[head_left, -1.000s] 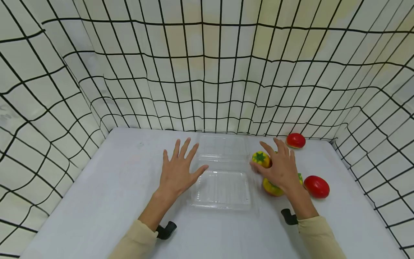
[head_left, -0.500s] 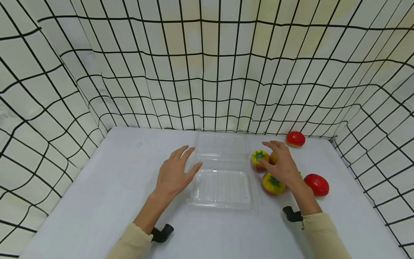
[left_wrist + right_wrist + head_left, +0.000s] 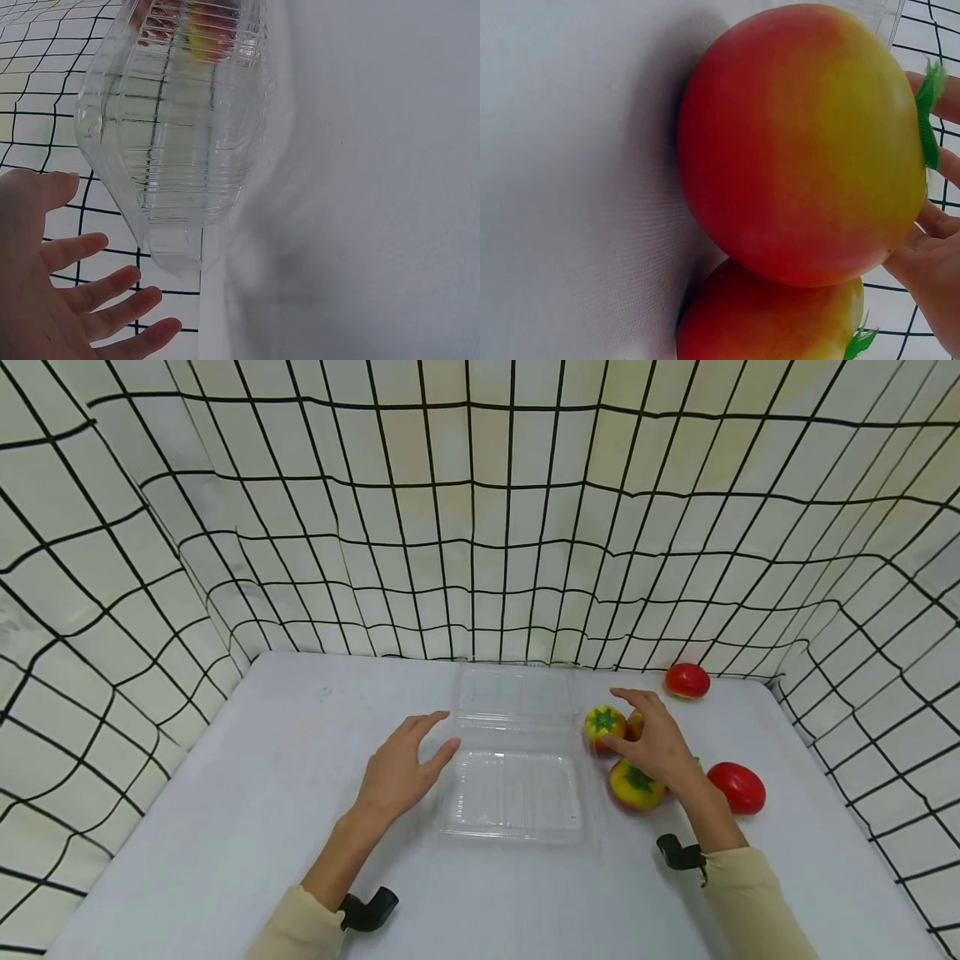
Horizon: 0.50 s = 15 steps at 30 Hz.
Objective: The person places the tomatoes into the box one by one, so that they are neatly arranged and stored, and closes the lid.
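A hinged clear plastic container (image 3: 517, 797) lies opened out on the table, its lid (image 3: 516, 693) toward the back. My left hand (image 3: 396, 775) hovers just left of it, fingers extended and thumb apart, holding nothing; in the left wrist view the fingers (image 3: 124, 289) are spread beside the clear wall. Over the fruit to the right is my right hand (image 3: 656, 743), thumb and fingers apart. Its thumb overlaps a yellow-and-red tomato-like fruit (image 3: 600, 720) with a green leafy top; contact cannot be told. A similar fruit (image 3: 630, 789) sits below the palm, large in the right wrist view.
Another orange fruit (image 3: 634, 725) is partly hidden behind the right hand. A red fruit (image 3: 687, 681) lies at the back right, and a second red fruit (image 3: 737, 788) beside the right forearm. Black netting (image 3: 487, 518) encloses the white table (image 3: 285, 777) at the back and sides.
My left hand has drawn slightly back and left, its fingers closer together. The right hand has shifted a little right, its fingers bunched. The container and fruit stay in place.
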Each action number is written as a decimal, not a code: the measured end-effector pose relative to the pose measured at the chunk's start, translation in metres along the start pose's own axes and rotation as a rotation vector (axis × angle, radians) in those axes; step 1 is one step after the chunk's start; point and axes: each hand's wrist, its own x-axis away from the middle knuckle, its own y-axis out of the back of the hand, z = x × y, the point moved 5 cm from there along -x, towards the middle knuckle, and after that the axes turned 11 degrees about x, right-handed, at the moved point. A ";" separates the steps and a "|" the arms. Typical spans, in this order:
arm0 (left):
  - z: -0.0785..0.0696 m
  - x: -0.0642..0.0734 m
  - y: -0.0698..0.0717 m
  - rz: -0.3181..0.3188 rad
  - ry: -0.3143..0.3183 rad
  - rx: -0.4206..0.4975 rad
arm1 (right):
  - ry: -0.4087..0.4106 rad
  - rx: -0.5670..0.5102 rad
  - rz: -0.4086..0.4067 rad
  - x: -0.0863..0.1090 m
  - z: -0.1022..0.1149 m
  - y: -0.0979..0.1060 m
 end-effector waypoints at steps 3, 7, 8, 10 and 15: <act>0.003 0.001 0.000 0.009 0.020 0.046 | -0.015 -0.011 0.018 0.000 -0.003 -0.001; 0.005 0.002 0.001 0.018 0.038 0.100 | -0.022 -0.023 0.033 -0.001 -0.005 -0.004; 0.005 0.003 0.001 0.020 0.040 0.114 | -0.025 -0.025 0.037 -0.002 -0.005 -0.004; 0.006 0.003 0.001 0.027 0.049 0.146 | -0.030 -0.030 0.048 -0.002 -0.005 -0.005; 0.008 0.003 0.001 0.050 0.063 0.218 | -0.036 -0.029 0.077 -0.003 -0.004 -0.006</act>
